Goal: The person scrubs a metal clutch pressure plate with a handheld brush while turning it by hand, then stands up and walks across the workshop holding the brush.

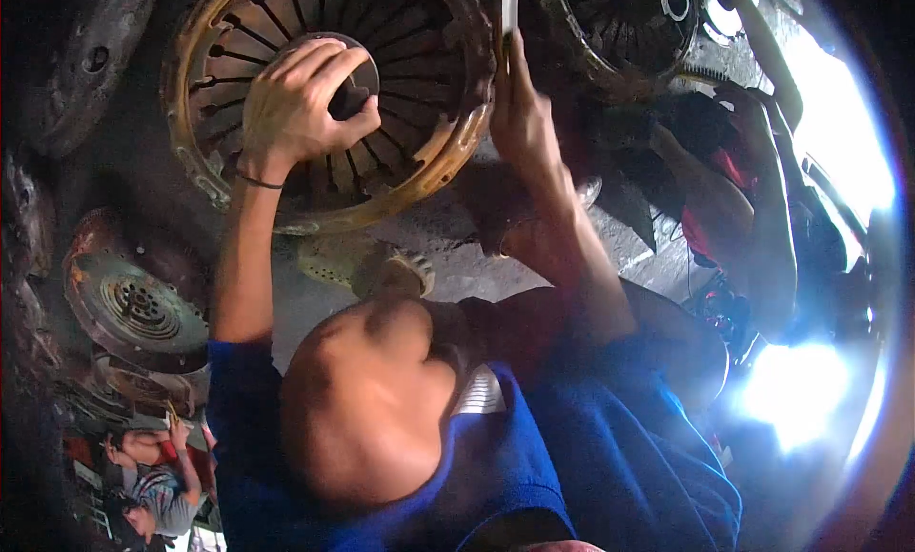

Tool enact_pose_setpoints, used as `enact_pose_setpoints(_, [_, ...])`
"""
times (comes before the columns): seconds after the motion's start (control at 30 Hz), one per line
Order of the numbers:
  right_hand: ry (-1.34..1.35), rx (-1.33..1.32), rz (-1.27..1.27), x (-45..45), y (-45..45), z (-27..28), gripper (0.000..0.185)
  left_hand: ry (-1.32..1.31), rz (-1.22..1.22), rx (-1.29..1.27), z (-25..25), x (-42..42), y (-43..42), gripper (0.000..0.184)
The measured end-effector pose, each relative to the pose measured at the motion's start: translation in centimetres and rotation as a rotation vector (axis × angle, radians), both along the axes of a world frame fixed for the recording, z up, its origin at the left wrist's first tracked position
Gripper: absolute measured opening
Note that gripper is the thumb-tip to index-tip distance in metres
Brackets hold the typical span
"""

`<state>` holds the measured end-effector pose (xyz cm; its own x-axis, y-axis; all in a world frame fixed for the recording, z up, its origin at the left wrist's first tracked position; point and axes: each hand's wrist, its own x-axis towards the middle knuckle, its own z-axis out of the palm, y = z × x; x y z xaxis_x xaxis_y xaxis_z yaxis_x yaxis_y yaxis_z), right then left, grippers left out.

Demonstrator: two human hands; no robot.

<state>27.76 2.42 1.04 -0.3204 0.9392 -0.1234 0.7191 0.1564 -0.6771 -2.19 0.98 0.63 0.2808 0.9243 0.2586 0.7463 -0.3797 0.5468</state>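
A large round metal clutch cover [434, 185] with a rusty, golden rim and radial fingers fills the upper middle. My left hand [305, 99], with a dark band at the wrist, curls its fingers and thumb round a dark round piece [358, 87] at the cover's centre. Just beyond the cover's right rim, my right hand [522, 118] is closed around a light, flat bar [510, 9] that points upward and runs out of the frame. What it holds lower down is hidden by the fingers.
Another round cover [620, 37] lies at the upper right, near a person's arms [762, 190]. Worn discs [143, 299] stand at the left. Another person [167, 485] sits at the lower left. My bent knee [367, 409] is close below the cover.
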Motion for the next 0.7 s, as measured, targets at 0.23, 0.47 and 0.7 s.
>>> enact_pose_setpoints(0.23, [0.022, -0.042, 0.082, -0.9, 2.2, -0.1, 0.074, -0.021, -0.019, 0.009, -0.6, 0.0, -0.4, 0.040])
enact_pose_setpoints(0.47, [-0.024, -0.186, -0.008, -0.6, 2.6, 1.2, 0.062, -0.007, -0.049, 0.068, -0.6, 0.0, -0.3, 0.038])
enact_pose_setpoints(0.7, [-0.146, 0.003, 0.148, -0.9, 1.5, -0.8, 0.065, -0.029, -0.028, 0.123, -0.5, -0.1, -0.1, 0.034])
